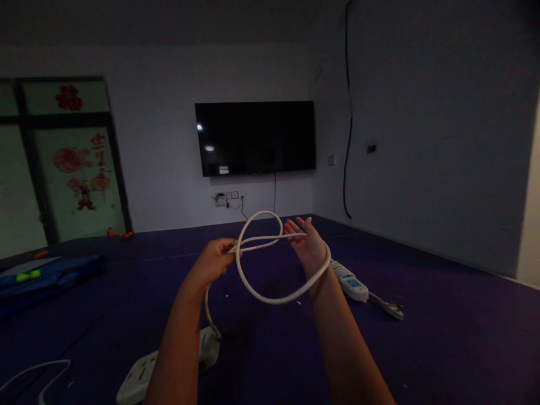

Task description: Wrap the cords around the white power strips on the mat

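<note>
A white power cable (pixel 270 298) forms a loop in the air between my hands. My left hand (pixel 213 261) is closed, pinching the cable where the loop crosses. My right hand (pixel 307 243) is raised with its fingers stretched out; the loop runs round its wrist and a strand lies across its fingers. From my left hand the cable drops to a white power strip (pixel 145 374) on the purple floor below my left forearm.
A second white power strip (pixel 353 284) with its plug (pixel 392 308) lies on the floor to the right. A blue bag (pixel 50 275) lies at the left, another white cord (pixel 36 374) at bottom left. A wall-mounted TV (pixel 255 138) and glass doors (pixel 63 163) stand beyond.
</note>
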Action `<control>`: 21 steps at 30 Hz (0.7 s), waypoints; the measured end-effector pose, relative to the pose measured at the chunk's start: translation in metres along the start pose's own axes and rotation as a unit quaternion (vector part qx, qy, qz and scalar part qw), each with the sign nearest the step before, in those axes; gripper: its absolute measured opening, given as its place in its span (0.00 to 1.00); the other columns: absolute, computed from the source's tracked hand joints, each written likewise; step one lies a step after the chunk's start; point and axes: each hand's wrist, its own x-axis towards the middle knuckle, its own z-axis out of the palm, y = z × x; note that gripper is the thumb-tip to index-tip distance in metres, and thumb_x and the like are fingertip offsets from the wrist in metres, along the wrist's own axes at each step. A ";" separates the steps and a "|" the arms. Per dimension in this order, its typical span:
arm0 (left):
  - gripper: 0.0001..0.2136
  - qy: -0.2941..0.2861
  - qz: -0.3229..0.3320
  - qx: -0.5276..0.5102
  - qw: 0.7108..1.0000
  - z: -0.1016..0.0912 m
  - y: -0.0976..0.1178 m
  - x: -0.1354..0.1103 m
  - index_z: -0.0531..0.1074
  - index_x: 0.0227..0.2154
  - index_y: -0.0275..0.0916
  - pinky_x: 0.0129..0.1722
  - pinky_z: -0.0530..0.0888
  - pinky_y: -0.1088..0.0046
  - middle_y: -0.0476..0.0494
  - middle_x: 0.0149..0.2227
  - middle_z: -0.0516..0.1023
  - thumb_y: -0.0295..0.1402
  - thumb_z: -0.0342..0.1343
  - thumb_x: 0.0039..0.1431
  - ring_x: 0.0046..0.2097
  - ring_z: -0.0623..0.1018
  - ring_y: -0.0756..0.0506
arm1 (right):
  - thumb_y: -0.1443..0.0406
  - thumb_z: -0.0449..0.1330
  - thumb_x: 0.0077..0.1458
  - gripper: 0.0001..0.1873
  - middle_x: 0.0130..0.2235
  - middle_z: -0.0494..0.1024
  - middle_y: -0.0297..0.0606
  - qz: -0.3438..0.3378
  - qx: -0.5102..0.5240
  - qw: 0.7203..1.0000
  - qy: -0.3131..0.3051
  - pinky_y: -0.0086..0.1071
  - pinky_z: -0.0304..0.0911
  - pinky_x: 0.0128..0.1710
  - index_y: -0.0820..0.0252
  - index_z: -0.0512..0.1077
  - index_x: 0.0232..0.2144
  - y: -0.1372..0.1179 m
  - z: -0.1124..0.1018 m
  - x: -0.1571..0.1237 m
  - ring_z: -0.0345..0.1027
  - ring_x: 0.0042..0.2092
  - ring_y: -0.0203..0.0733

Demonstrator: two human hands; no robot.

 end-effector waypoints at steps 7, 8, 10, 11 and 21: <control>0.10 0.017 0.023 0.070 0.997 -0.006 0.000 0.001 0.79 0.30 0.38 0.23 0.62 0.77 0.50 0.21 0.75 0.31 0.56 0.44 0.23 0.68 0.50 | 0.67 0.56 0.56 0.04 0.29 0.76 0.34 0.117 -0.027 0.993 -0.008 0.25 0.67 0.24 0.57 0.68 0.29 0.010 -0.018 0.015 0.72 0.28 0.35; 0.10 0.029 0.029 0.082 0.996 -0.006 -0.003 0.004 0.79 0.29 0.38 0.25 0.64 0.76 0.50 0.22 0.75 0.31 0.56 0.43 0.25 0.70 0.49 | 0.68 0.56 0.56 0.04 0.29 0.76 0.34 0.134 -0.026 0.990 -0.017 0.26 0.67 0.25 0.57 0.68 0.29 0.013 -0.021 0.015 0.72 0.29 0.35; 0.08 0.065 0.037 0.110 0.991 -0.007 -0.009 0.010 0.78 0.26 0.37 0.29 0.65 0.75 0.50 0.22 0.75 0.29 0.55 0.43 0.28 0.72 0.47 | 0.68 0.56 0.57 0.05 0.31 0.77 0.35 0.160 -0.020 0.986 -0.042 0.28 0.68 0.28 0.56 0.69 0.29 0.016 -0.025 0.015 0.73 0.31 0.36; 0.07 0.089 0.039 0.127 0.987 -0.009 -0.013 0.012 0.78 0.24 0.37 0.30 0.65 0.74 0.51 0.21 0.75 0.29 0.55 0.43 0.28 0.72 0.47 | 0.68 0.54 0.57 0.06 0.33 0.77 0.35 0.166 -0.015 0.984 -0.055 0.30 0.69 0.30 0.56 0.70 0.30 0.017 -0.027 0.015 0.73 0.33 0.37; 0.10 0.244 0.058 0.214 0.944 -0.038 -0.018 0.007 0.78 0.30 0.37 0.35 0.67 0.71 0.46 0.31 0.80 0.30 0.52 0.47 0.36 0.76 0.43 | 0.59 0.56 0.55 0.08 0.40 0.78 0.31 -0.019 -0.097 0.988 -0.121 0.32 0.66 0.40 0.48 0.72 0.38 -0.009 -0.030 0.017 0.72 0.41 0.36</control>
